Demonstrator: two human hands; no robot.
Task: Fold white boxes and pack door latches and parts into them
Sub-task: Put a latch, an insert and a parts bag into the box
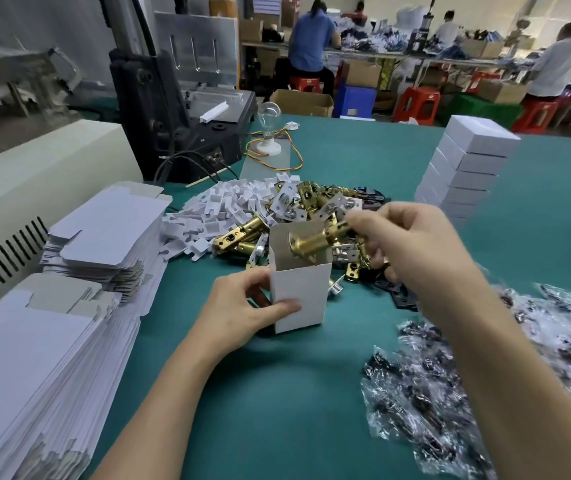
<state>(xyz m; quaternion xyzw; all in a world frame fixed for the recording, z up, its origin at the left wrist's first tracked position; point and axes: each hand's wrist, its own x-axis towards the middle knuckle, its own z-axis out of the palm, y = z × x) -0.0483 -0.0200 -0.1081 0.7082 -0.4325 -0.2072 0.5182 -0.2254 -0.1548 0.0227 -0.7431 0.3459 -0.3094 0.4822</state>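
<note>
Your left hand (242,306) grips the upright white box (299,289); your right hand (405,244) pinches a brass door latch (315,242) at its open top.

Small factory packing floor. Green-covered worktable (294,393) loaded with bulk stock: stacks of flat box blanks (104,233) at left, heap of brass door latches (315,199) mid-table with small white die-cut pieces (221,206) beside it, column of folded white boxes (467,168) at right, clear bags of dark hardware (450,393) near edge. Dark bench-top machine (173,133) behind the blanks. Further back, workers (311,43) at long benches, red plastic stools (417,103), open cardboard cartons (303,102) on the floor.
</note>
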